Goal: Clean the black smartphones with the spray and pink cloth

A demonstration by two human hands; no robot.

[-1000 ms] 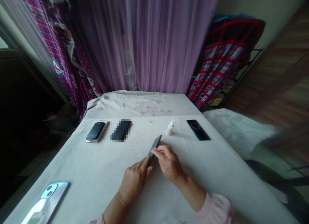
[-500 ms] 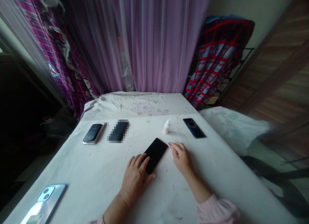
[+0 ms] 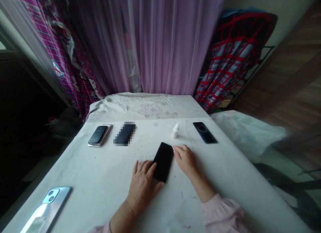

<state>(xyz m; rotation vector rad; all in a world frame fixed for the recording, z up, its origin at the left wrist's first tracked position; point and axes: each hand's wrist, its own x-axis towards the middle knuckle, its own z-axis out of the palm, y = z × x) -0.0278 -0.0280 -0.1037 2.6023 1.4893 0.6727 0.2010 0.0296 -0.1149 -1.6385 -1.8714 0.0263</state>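
- Black phone (image 3: pixel 163 162), one: found just below the middle of the frame, dark face up, flat on the white tablecloth (image 3: pixel 100 179).
- Left hand (image 3: pixel 143 178): fingers spread, not clenched; phone's left edge overlapped by fingertips, thumb set at its lower end.
- Right hand (image 3: pixel 186 158): fingertips bunched at the phone's upper right corner; whether anything was pinched there could not be told.
- Progress: phone set down and handling judged under way, both hands being placed at it; no finished step could be confirmed, nor what was left.
- White bottle (image 3: pixel 176 131): stood upright, above the right hand.
- Dark phone with a ring mark (image 3: pixel 205 132): recorded at right, near the table's right edge.
- Pixelated dark item (image 3: pixel 124 134) and stacked devices (image 3: pixel 98 134): listed upper left of the hands.
- Silver phone (image 3: pixel 45 209): lower left, cut off by the frame.
- Room: widest stretch of cloth seen between left hand and silver phone; upward movement narrowed by the bottle.
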